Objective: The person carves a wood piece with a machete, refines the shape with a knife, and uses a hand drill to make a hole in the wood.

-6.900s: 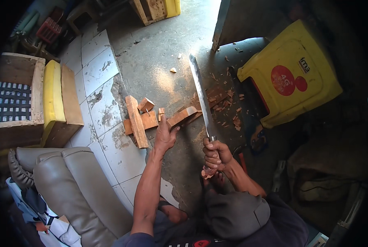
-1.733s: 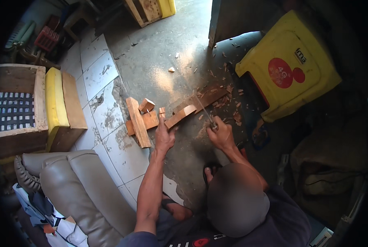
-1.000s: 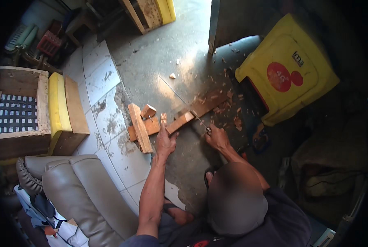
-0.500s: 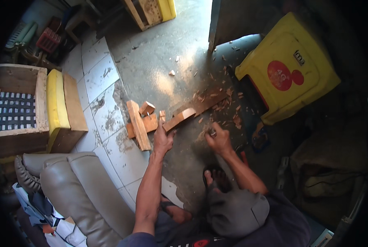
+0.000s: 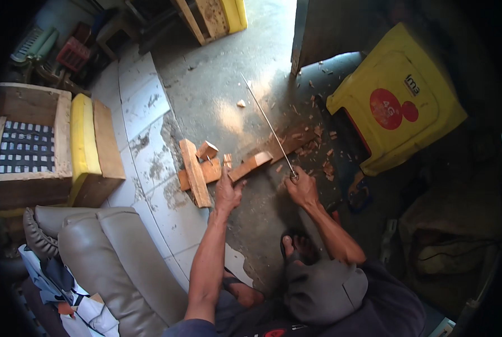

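My left hand grips the near end of a wooden piece with a pale cut face at its far end, lying over a darker board. My right hand is closed on the handle of a long blade, seen nearly edge-on and pointing forward and slightly left above the board. Just left of my left hand several wood offcuts lie crossed, beside a small block. Shavings are scattered around the board's right end.
A yellow plastic stool lies tipped at the right. A wooden seat frame with yellow foam stands left, above a grey padded cushion. Cracked white tiles border the concrete floor. A dark panel stands at top right.
Earlier the blade showed its broad face; now it shows as a thin line. In recent frames it blurs and shifts angle with my right hand, while my left hand stays on the wood.
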